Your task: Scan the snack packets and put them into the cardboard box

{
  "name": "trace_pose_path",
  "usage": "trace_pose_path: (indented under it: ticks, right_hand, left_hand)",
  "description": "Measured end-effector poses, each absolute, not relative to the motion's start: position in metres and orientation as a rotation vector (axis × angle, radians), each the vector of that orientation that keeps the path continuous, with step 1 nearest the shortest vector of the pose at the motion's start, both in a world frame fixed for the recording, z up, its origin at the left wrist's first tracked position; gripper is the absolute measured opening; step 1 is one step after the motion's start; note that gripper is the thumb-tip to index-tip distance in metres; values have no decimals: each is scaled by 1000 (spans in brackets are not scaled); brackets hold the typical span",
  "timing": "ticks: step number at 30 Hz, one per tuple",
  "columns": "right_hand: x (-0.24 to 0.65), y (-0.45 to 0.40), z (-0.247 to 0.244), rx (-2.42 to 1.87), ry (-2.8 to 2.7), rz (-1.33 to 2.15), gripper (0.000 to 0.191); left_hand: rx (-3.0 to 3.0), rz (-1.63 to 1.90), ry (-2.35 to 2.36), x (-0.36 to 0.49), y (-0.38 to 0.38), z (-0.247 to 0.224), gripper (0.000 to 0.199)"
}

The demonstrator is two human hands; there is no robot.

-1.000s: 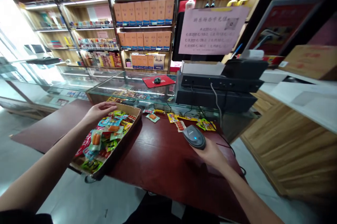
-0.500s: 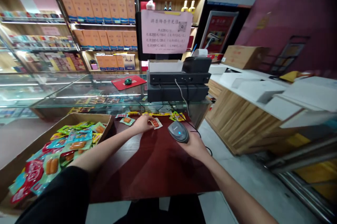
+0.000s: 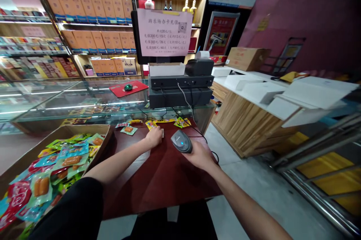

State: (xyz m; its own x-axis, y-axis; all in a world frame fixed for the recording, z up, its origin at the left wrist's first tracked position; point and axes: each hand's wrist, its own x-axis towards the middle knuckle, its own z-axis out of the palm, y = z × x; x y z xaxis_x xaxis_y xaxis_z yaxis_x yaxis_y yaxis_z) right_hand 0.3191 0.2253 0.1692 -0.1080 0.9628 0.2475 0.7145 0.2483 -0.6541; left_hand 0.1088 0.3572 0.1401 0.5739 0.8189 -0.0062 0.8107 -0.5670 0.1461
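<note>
Arms [image 3: 124,161] extend forward, right hand [image 3: 199,156] clasping a scanner [image 3: 180,141], left hand [image 3: 154,137] curled over a packet [image 3: 163,134], fingers' hold unclear.

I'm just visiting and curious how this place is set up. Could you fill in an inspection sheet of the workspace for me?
Surface: dark red tabletop, shadows across it.
Job's things: handheld scanner, blue light on; cardboard box of snack packets at the left; loose packets along the table's far side.
Clutter: computer mouse on a red mat, on the glass counter.
Hands: left hand over a pale-edged item, grip hidden; right hand holds the scanner.
Cables: pale cable from the black equipment; dark cable beyond the right hand.
Surroundings: stocked shelves behind, pink sign, wooden-sided counter at the right.
</note>
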Motion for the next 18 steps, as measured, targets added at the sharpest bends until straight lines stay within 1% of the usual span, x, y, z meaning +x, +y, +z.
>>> trace_pose_path:
  ticks: [2, 4, 5, 6, 8, 10, 12, 15, 18]
  right_hand:
    - [319, 225, 168, -1524, -1888, 502, 21]
    - [319, 225, 168, -1507, -1891, 508, 21]
    - [319, 224, 169, -1500, -1895, 510, 22]
    - [319, 224, 170, -1496, -1899, 513, 22]
    - [319, 224, 171, -1504, -1911, 515, 23]
    - [318, 225, 172, -1539, -1923, 511, 23]
    - [317, 225, 172, -1560, -1935, 510, 25]
    - [316, 225, 172, -1568, -1944, 514, 26]
    - [315, 225, 172, -1574, -1933, 508, 24]
  left_hand:
    - [2642, 193, 1369, 105, 352, 141, 25]
    - [2534, 398, 1382, 101, 352, 142, 15]
    - [2420, 501, 1403, 100, 354, 144, 10]
    - [2252, 591, 1429, 98, 357, 147, 10]
    - [1775, 699, 1440, 97, 364, 155, 15]
    - [1283, 710, 1349, 96, 369, 163, 14]
    - [988, 693, 1227, 95, 370, 168, 4]
    - [908, 647, 1136, 92, 367, 169, 15]
    - [956, 610, 1125, 90, 364, 165, 21]
